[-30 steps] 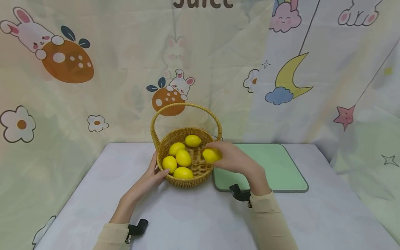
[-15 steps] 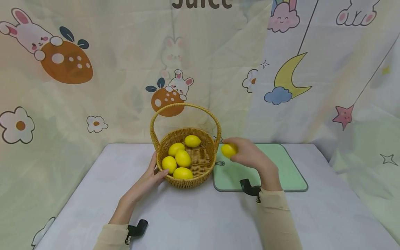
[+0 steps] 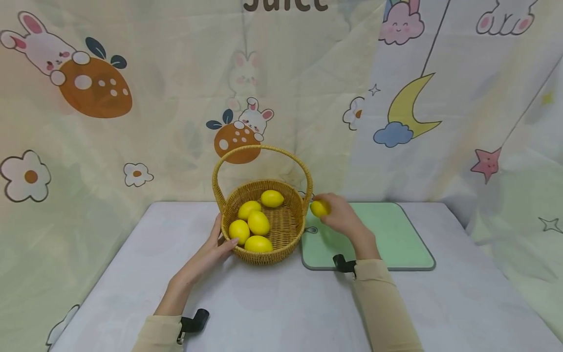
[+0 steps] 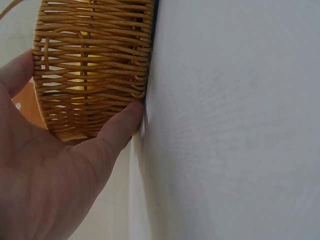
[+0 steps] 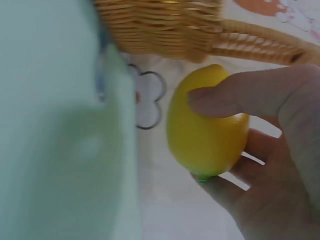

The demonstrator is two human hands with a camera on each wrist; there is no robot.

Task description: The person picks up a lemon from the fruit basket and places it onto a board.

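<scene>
A round wicker basket (image 3: 259,258) with a tall arched handle stands on the table, with several yellow lemons (image 3: 258,223) inside, mostly toward its left and front. My left hand (image 3: 213,249) holds the basket by its left side, thumb at the rim and a finger low near the base in the left wrist view. Just right of the basket, my right hand (image 3: 343,217) grips another lemon (image 5: 205,135) between thumb and fingers. This lemon has a green tip, and it hangs over the back left part of a green cutting board (image 3: 374,249).
The cutting board lies flat on the white-covered table (image 3: 272,308), its left edge close beside the basket. Behind the table hangs a printed cloth (image 3: 176,98) with rabbits, flowers and a moon. The basket's handle (image 3: 264,147) arches high above its rim.
My right hand has carried the lemon from inside the basket's right rim out to the right, over the board, then slightly back left. The left hand and basket have stayed still.
</scene>
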